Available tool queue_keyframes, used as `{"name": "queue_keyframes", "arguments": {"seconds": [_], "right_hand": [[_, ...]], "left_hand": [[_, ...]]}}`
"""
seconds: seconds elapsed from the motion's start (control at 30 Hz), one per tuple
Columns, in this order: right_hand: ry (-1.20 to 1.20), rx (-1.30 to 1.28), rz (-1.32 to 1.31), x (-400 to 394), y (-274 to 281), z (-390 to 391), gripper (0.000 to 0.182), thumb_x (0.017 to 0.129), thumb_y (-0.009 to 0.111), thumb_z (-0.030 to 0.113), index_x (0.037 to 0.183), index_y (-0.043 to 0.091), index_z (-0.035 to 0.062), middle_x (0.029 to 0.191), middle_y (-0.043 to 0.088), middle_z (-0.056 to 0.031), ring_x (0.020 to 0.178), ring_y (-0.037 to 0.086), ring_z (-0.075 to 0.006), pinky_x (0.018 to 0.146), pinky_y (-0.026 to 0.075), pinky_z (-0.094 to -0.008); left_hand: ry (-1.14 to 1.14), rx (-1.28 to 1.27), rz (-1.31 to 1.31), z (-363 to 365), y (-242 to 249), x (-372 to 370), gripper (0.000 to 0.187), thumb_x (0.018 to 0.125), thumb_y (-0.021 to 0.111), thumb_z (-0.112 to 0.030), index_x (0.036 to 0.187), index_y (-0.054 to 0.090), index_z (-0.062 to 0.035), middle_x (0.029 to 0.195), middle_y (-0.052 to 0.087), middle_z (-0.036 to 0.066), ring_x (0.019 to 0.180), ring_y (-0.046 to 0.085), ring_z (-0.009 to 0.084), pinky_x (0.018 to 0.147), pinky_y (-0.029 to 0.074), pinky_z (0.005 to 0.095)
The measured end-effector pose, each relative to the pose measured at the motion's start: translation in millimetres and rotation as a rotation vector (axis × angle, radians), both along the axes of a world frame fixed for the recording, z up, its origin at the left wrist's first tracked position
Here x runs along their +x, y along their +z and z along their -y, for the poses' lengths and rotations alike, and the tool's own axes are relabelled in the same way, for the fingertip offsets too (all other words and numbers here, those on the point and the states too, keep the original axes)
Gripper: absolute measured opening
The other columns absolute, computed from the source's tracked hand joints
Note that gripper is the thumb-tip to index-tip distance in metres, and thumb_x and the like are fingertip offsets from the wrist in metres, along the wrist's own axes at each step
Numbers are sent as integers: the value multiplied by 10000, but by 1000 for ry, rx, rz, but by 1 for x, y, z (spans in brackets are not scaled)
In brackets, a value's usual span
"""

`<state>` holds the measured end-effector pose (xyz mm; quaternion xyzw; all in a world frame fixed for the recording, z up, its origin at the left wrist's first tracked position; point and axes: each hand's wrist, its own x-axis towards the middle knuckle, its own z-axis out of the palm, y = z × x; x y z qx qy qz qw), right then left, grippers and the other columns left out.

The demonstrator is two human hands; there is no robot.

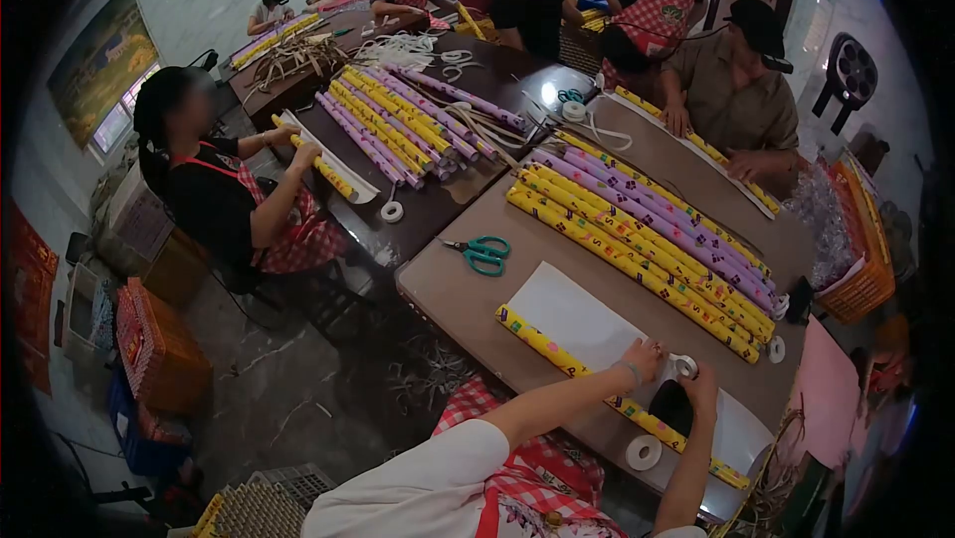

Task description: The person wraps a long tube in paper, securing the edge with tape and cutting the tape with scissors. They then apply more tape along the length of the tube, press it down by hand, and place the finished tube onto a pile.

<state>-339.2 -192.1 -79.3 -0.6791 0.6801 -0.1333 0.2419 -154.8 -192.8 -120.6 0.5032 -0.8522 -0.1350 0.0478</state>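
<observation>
A yellow patterned paper roll [542, 337] lies along the near edge of the table, on a white sheet [577, 304]. My left hand [647, 360] is above the sheet, fingers pinched together; what they hold, if anything, is too small to make out. Close to its right, my right hand [702, 388] has its fingers closed at a small roll of white tape [684, 366]. Under my hands a dark object [671, 405] partly covers the paper roll. A second tape roll [644, 452] lies at the near edge.
Yellow and purple wrapped rolls [637, 250] lie side by side beyond the sheet. Green-handled scissors [484, 256] rest at the left. Co-workers sit left and across, with another pile of rolls [398, 125]. An orange crate [858, 240] stands right, beside pink paper [828, 394].
</observation>
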Motion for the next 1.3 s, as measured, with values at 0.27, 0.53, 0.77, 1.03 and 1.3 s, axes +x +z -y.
{"name": "queue_keyframes", "arguments": {"seconds": [0.27, 0.53, 0.77, 1.03, 1.3], "right_hand": [[-16, 9, -28, -1, 0, -2, 428, 673, 759, 132, 1074, 640, 46, 1021, 651, -178, 940, 628, -350, 823, 492, -418], [-15, 54, -47, 0, 3, 0, 375, 685, 747, 161, 1020, 648, 24, 995, 647, -183, 909, 627, -353, 798, 493, -424], [17, -6, 36, -13, -20, 5, 332, 692, 746, 172, 960, 643, 5, 922, 628, -180, 860, 611, -361, 767, 486, -427], [-14, -35, -14, -14, -27, 6, 389, 656, 756, 71, 1029, 655, 28, 950, 657, -147, 851, 648, -281, 751, 503, -379], [-34, -38, -23, -13, -25, 5, 365, 649, 768, 77, 994, 663, 22, 917, 657, -147, 861, 646, -290, 773, 499, -378]], "left_hand": [[-8, 44, 57, -2, 9, 2, 665, 769, 670, -368, 1326, 441, -84, 1276, 442, 60, 1214, 391, 229, 899, 390, 387], [6, 52, 44, 0, 6, -1, 672, 743, 673, -312, 1326, 449, -65, 1325, 462, 64, 1249, 394, 228, 927, 384, 394], [16, 89, 36, -5, 19, 2, 650, 754, 657, -298, 1316, 445, -48, 1309, 495, 71, 1267, 386, 226, 950, 367, 405], [-19, 126, 83, -2, 20, 2, 696, 810, 650, -379, 1360, 385, -46, 1307, 443, 92, 1218, 390, 252, 922, 380, 390], [7, 63, 41, -4, 19, 4, 635, 775, 633, -305, 1338, 444, -80, 1299, 489, 49, 1233, 401, 208, 920, 376, 379]]}}
